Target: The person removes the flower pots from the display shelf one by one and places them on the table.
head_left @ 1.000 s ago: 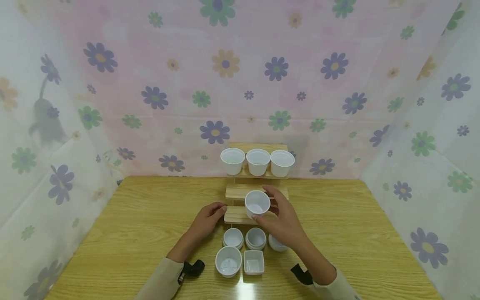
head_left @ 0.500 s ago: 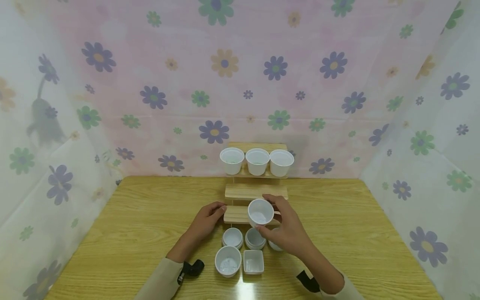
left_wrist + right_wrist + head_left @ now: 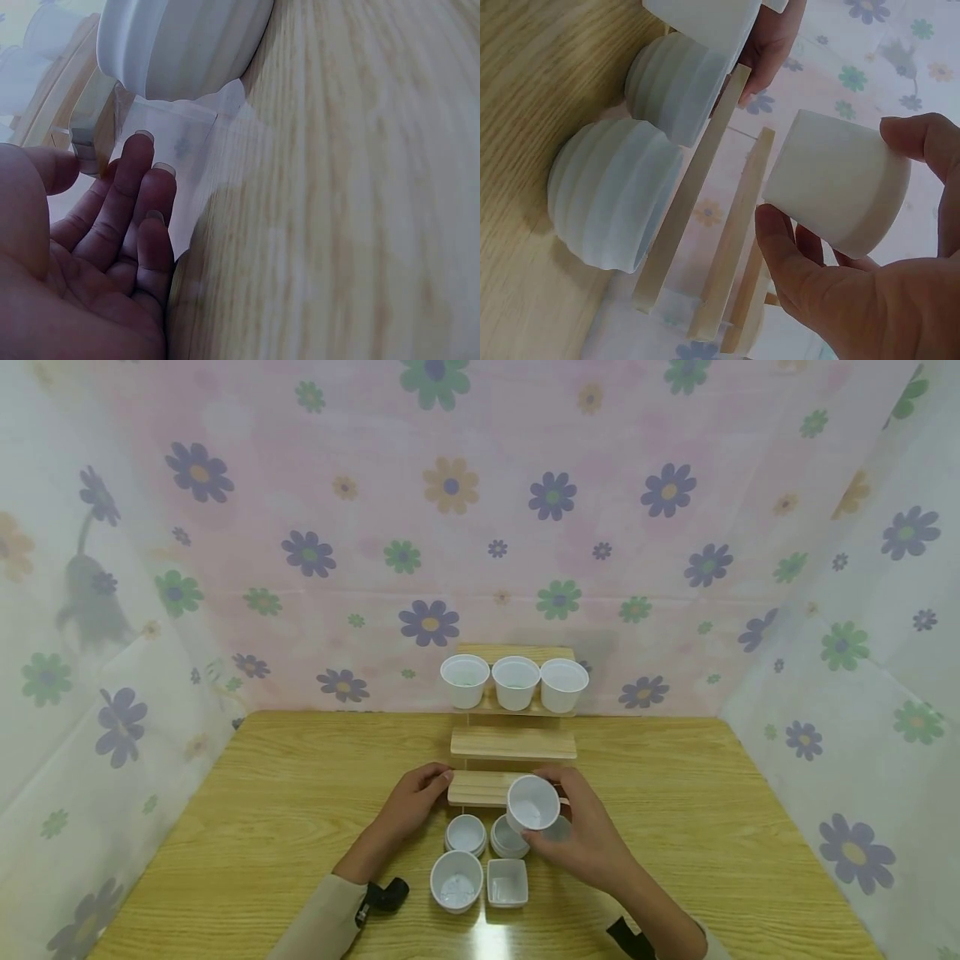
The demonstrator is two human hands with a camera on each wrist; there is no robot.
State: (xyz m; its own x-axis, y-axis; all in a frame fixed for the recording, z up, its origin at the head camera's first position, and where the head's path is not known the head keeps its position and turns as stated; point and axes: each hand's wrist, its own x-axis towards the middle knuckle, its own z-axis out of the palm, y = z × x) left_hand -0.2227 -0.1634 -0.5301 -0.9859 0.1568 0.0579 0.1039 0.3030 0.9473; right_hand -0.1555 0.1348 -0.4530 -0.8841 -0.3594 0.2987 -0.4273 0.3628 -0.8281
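My right hand (image 3: 592, 843) holds a round white plastic cup (image 3: 533, 802), its thumb on the near side and fingers on the far right side. In the right wrist view the smooth-walled cup (image 3: 840, 180) is tilted, and the fingers grip its sides. The cup is over the right part of a tiered wooden stand's lowest shelf (image 3: 480, 788). At that shelf's left end my left hand (image 3: 412, 797) pinches the board's edge; in the left wrist view its thumb presses the shelf end (image 3: 94, 142). Ridged white pots (image 3: 465, 835) stand before the shelf, one partly hidden behind the cup.
Three white cups (image 3: 515, 683) stand on the top shelf. The bare middle shelf (image 3: 513, 743) lies below them. Nearer me on the wood-grain table (image 3: 330, 752) are a larger round bowl (image 3: 457, 881) and a square white dish (image 3: 507, 883). A flowered cloth (image 3: 495, 485) hangs behind.
My right hand has moved the cup right and nearer to me, from in front of the middle shelf to the lowest shelf's right part. The left hand stays put.
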